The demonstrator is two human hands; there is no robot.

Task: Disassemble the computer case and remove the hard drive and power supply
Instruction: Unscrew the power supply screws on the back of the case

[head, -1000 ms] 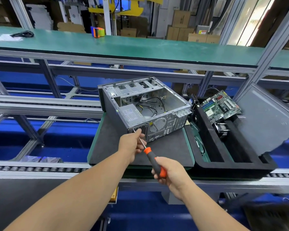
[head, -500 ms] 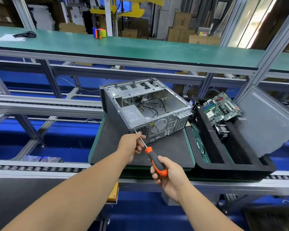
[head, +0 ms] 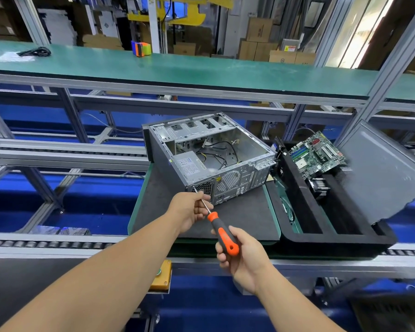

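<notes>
computer case open-sided; right hand grips screwdriver handle; left hand pinches its shaft

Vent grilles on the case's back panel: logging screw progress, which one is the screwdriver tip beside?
The small dark grille at the panel's left corner; the larger round grille sits farther right.

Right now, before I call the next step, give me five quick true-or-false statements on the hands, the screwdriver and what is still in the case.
1. The right hand grips the screwdriver handle. True.
2. The left hand rests flat on the mat. False: its fingers pinch the screwdriver's shaft.
3. The power supply sits inside the computer case. True.
4. The motherboard is mounted in the case. False: it lies in the black tray beside it.
5. The screwdriver tip is at the case's rear panel. True.
</notes>
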